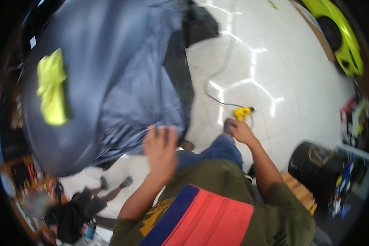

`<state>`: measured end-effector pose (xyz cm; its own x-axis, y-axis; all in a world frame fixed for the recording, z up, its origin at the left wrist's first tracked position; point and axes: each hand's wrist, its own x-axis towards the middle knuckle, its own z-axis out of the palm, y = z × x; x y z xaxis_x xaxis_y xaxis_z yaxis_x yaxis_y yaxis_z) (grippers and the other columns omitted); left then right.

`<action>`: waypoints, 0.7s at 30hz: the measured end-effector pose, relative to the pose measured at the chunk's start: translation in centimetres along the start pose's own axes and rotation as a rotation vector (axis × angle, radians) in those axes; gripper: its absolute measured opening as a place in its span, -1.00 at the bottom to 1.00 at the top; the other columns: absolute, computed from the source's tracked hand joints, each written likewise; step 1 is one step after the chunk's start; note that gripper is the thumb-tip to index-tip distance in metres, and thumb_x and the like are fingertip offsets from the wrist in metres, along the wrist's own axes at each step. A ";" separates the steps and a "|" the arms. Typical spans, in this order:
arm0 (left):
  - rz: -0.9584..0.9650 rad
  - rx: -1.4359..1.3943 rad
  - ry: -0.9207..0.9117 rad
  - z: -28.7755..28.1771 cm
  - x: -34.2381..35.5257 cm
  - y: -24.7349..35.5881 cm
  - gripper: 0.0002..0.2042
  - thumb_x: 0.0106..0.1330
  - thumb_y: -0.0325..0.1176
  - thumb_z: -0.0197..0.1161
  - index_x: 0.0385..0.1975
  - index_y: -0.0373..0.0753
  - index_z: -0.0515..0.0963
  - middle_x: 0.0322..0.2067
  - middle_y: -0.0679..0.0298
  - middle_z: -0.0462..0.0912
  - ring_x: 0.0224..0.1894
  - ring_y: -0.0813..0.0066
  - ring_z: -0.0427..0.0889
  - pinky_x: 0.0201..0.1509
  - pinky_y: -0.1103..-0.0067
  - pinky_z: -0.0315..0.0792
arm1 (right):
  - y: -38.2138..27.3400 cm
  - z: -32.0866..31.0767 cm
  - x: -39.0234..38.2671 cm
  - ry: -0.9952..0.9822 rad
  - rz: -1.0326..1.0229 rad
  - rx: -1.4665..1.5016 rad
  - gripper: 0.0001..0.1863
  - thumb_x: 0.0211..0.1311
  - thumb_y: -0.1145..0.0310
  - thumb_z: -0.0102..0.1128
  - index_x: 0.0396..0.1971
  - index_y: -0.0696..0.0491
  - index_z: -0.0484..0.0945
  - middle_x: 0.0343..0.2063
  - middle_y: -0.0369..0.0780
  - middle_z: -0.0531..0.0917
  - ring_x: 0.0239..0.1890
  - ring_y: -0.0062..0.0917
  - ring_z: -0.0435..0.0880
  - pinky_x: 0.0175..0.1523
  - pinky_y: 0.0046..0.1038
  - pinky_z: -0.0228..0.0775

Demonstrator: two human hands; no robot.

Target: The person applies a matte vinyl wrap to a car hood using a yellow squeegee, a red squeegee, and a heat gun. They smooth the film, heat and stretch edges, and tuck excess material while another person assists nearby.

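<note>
A flat red and navy piece (pixel 209 217) is seen nearest, lying against the green shirt (pixel 229 176), below and between both hands. The left hand (pixel 160 149) is held with its fingers stretched out over the near edge of a dark blue-grey sheet (pixel 141 96); whether the sheet is pressed or only hovered over is hidden by blur. Beyond those fingertips the sheet is bunched in wrinkles, so creases could be set or the material torn if it is dragged unevenly. By the right hand (pixel 240 132) a yellow hand tool (pixel 242 112) is seen; whether its handle is clamped or merely neared cannot be told. If a heat gun is meant by that shape, the sheet could be scorched by its being brought too close. The cord (pixel 221 102) is trailed over the floor beyond the right hand, where a foot could be caught.

To the right of the right hand, a black drum (pixel 315 166) is placed; its contents are not shown. Farther right, red and white boxes (pixel 349 112) are stacked, their contents likewise hidden. Well left of the left hand, a yellow cloth (pixel 52 88) is laid on the dark curved surface.
</note>
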<state>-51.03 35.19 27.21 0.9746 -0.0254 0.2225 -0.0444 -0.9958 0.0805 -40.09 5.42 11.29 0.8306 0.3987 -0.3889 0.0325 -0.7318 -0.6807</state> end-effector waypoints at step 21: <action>-1.177 -1.714 0.444 13.1 -0.6 -0.6 -0.52 0.31 -0.23 0.13 0.19 -0.28 0.33 0.21 0.00 0.32 0.27 0.12 0.29 0.38 0.30 0.12 | 69.5 29.9 19.7 0.234 0.691 0.077 -0.31 -0.05 0.29 0.13 0.14 0.28 0.29 0.03 0.17 0.48 0.10 0.04 0.45 0.22 -0.15 0.27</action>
<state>-48.70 34.65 14.34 0.5965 0.6685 -0.4443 0.0389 0.5288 0.8479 -38.04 -21.03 -62.22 0.7448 -0.2744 -0.6082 -0.5735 -0.7293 -0.3732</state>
